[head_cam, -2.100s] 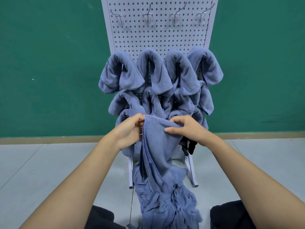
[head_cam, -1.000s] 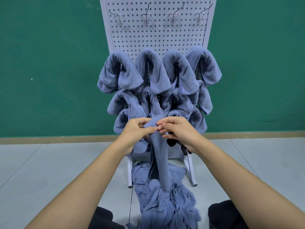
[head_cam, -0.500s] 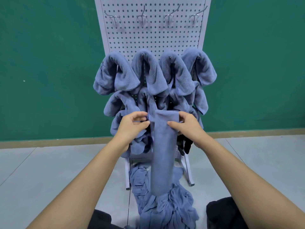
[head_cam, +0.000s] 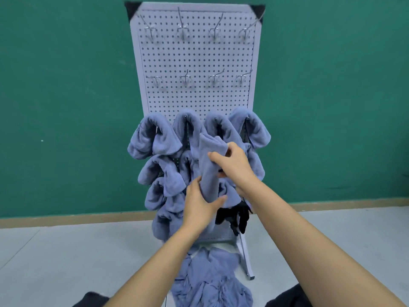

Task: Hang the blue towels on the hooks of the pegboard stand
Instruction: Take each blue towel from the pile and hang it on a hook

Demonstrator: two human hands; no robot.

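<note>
In front of the pegboard stand (head_cam: 199,96), a person's left grip (head_cam: 199,207) and right grip (head_cam: 234,167) both clamp 1 folded blue towel (head_cam: 208,178).

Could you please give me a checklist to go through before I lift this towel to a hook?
1. Grip on the folded towel: ok; the right hand grips its upper part, the left hand its lower part.
2. Free hooks above the hung towels: ok; that row is bare.
3. Towel folded into a narrow strip: ok.
4. Lower end clear of the pile on the floor: cannot tell; the left hand hides it.
5. Pegboard stand steady: cannot tell; most of its base is hidden.
</note>
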